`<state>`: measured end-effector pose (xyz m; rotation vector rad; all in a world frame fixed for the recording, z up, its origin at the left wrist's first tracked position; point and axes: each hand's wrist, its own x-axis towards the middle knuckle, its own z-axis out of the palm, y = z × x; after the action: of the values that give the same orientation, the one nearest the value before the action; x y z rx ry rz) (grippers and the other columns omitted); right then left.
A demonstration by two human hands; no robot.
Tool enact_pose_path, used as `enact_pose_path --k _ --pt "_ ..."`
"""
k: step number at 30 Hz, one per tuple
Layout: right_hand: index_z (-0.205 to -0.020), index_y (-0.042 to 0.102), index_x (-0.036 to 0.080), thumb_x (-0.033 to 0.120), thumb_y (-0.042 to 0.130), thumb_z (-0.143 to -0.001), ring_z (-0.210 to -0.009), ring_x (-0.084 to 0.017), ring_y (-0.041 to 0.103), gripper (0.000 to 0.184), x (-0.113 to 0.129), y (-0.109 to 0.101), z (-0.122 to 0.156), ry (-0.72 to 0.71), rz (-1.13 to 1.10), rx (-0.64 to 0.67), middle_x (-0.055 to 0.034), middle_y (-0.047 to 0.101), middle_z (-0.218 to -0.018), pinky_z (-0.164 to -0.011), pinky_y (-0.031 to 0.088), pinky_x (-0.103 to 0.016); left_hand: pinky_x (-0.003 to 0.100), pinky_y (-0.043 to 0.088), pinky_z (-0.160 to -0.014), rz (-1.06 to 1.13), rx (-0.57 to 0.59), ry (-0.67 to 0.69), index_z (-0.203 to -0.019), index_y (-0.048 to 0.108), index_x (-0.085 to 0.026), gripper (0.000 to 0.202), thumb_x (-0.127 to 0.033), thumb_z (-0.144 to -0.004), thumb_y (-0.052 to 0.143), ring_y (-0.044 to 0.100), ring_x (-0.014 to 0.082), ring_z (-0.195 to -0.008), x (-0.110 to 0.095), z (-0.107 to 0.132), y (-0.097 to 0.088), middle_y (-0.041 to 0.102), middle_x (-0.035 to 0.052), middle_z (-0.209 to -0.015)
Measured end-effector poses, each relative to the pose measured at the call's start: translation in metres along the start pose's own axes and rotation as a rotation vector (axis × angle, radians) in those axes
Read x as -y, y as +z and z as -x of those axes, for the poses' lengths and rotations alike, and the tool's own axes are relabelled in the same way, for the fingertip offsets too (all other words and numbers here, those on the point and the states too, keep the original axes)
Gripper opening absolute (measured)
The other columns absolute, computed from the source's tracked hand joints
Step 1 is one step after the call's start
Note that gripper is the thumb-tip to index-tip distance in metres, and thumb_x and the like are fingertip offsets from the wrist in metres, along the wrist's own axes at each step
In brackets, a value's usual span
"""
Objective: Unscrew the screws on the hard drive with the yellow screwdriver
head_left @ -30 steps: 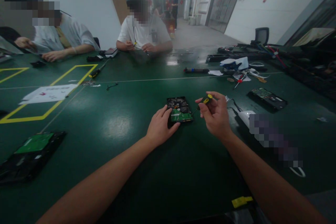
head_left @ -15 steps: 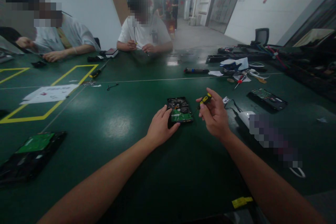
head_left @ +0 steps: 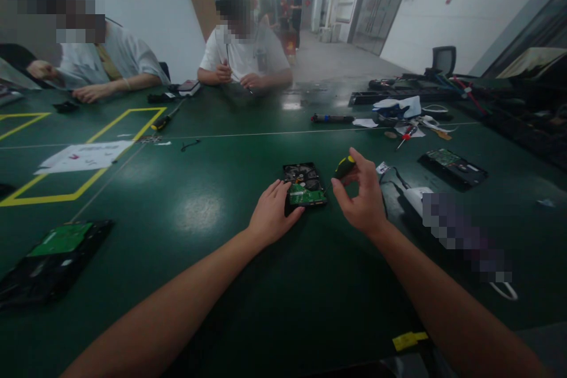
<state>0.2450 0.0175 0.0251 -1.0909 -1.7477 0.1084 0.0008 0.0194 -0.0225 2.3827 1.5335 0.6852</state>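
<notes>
A hard drive lies on the green table, its dark casing and green circuit board facing up. My left hand grips it from the left, with the fingers over its left edge and the thumb along the near edge. My right hand holds a black and yellow screwdriver just right of the drive. The index finger is at the handle's end and the thumb is spread off the handle. The thin shaft slants down toward the drive's right edge; I cannot tell exactly where its tip rests.
Another hard drive lies to the right, near a white power strip. A further drive sits at the left. Paper sheets, a second screwdriver and a red screwdriver lie farther back. Two people sit across the table.
My right thumb has moved away from the screwdriver handle, and the handle has turned in the fingers. My left hand and the hard drive have stayed put.
</notes>
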Motion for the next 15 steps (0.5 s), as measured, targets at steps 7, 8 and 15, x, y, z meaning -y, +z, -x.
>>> enact_pose_path --k 7,8,15 --pt "-0.157 0.025 0.037 0.022 0.064 -0.095 -0.107 -0.026 0.072 0.074 -0.0039 0.0065 0.0032 0.049 -0.206 0.012 -0.0106 0.051 -0.147 -0.105 0.058 -0.056 0.052 0.036 -0.122 0.0 -0.008 -0.002 -0.149 0.045 -0.013 0.069 -0.051 -0.093 0.059 0.039 0.0338 -0.149 -0.0025 0.0009 -0.0008 0.054 0.0163 -0.151" --pt "-0.156 0.027 0.037 0.023 0.065 -0.095 -0.106 -0.026 0.072 0.074 -0.0041 0.0067 0.0036 0.046 -0.202 0.011 -0.0104 0.052 -0.146 -0.104 0.058 -0.056 0.052 0.036 -0.122 -0.001 -0.007 -0.001 -0.149 0.045 -0.013 0.069 -0.051 -0.093 0.059 0.039 0.0339 -0.149 -0.0025 0.0007 -0.0005 0.054 0.0166 -0.151" --pt "-0.158 0.027 0.037 0.022 0.062 -0.095 -0.106 -0.027 0.072 0.073 -0.0025 0.0051 0.0031 0.028 -0.154 0.021 -0.01 0.053 -0.147 -0.1 0.061 -0.054 0.053 0.037 -0.121 -0.011 -0.007 0.0 -0.15 0.044 -0.016 0.068 -0.051 -0.093 0.059 0.041 0.0338 -0.148 -0.0004 -0.0002 0.0016 0.053 0.015 -0.152"
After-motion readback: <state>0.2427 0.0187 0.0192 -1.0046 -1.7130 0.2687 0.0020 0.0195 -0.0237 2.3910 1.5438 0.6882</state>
